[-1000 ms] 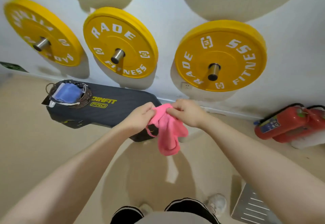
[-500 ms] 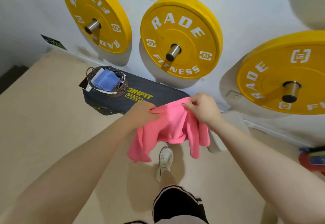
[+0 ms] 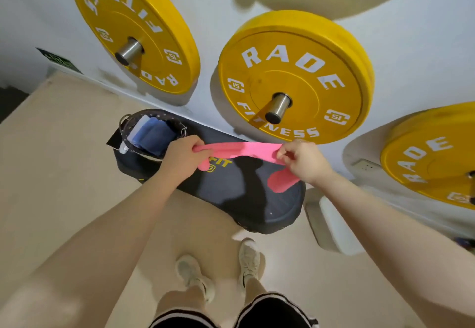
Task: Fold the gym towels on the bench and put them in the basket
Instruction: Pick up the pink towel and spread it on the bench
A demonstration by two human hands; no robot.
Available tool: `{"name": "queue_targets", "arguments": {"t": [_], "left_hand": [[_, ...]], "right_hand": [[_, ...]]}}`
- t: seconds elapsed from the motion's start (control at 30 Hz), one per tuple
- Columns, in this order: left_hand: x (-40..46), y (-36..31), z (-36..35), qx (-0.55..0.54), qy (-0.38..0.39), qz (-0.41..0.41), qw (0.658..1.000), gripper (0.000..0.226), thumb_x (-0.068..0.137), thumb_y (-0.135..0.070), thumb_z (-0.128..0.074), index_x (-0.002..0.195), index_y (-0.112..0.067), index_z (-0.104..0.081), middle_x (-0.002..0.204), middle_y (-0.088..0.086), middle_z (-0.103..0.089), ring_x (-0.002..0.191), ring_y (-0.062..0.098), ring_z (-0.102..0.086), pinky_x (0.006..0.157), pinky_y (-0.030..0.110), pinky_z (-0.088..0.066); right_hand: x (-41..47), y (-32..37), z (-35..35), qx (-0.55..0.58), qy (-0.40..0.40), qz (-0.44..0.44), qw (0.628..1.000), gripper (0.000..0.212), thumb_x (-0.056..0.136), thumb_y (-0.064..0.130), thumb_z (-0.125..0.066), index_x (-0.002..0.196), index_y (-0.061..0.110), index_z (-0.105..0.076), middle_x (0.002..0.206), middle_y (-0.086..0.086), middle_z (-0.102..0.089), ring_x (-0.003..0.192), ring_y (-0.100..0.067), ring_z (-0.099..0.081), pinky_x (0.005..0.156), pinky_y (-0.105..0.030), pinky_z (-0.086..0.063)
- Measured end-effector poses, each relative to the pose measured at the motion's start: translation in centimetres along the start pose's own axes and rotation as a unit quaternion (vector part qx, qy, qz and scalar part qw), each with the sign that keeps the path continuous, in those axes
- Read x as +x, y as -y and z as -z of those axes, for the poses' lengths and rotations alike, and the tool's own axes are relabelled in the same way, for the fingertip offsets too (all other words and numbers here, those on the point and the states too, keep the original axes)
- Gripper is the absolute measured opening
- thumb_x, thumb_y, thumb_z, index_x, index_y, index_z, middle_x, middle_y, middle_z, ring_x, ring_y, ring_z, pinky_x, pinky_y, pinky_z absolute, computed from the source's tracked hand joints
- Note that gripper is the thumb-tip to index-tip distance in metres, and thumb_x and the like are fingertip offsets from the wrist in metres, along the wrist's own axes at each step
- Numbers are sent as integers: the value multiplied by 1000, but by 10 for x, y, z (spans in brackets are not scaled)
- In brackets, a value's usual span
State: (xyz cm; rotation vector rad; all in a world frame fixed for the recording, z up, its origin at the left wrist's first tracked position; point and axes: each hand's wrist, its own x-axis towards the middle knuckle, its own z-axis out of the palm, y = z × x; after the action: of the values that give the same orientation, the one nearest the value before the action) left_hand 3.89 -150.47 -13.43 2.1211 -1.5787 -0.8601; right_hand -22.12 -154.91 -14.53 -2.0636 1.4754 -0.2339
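Observation:
A pink towel [image 3: 241,149] is stretched flat in the air above the black bench [image 3: 244,199]. My left hand [image 3: 183,155] pinches its left corner and my right hand [image 3: 303,160] pinches its right corner; a loose pink flap [image 3: 281,181] hangs below the right hand. At the bench's left end stands a dark woven basket [image 3: 128,132] with a folded blue towel [image 3: 154,136] and a white one inside. My left hand is just to the right of the basket's rim.
Three yellow weight plates hang on pegs on the white wall behind the bench, the middle plate [image 3: 293,78] right above the towel. A white box [image 3: 334,224] sits on the beige floor right of the bench. My feet [image 3: 218,268] stand in front of the bench.
The towel, bunched a second ago, has been pulled out wide between my hands and carried up over the bench. I have stepped left, closer to the basket.

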Motion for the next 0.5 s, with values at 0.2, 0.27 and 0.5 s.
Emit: {"name": "queue_targets", "arguments": {"t": [0.2,0.27,0.5], "left_hand": [[47,56,-13,81,110,-35,990,17,84,-22,-62,75,-12,-52,65,3,-51,70,26,-48,64,33,-34],[59,75,-17,120,156,-59,979,21,85,-21,-61,70,-12,-49,71,10,-54,74,31,-51,65,35,-35],[97,151,-60,250,284,-144,914,19,81,-27,-55,72,-11,-50,56,4,-39,50,27,-44,47,26,-25]], "right_hand": [[22,-7,-52,-40,132,-137,981,4,88,16,-54,91,13,-53,95,-9,-61,92,-31,-57,76,-32,-43],[17,1,-73,52,179,-176,966,12,89,8,-50,80,15,-48,85,-1,-53,85,-24,-48,66,-22,-36],[28,-34,-170,43,230,-265,935,34,80,-2,-44,58,24,-44,71,6,-51,79,-20,-46,65,-25,-37]]}}
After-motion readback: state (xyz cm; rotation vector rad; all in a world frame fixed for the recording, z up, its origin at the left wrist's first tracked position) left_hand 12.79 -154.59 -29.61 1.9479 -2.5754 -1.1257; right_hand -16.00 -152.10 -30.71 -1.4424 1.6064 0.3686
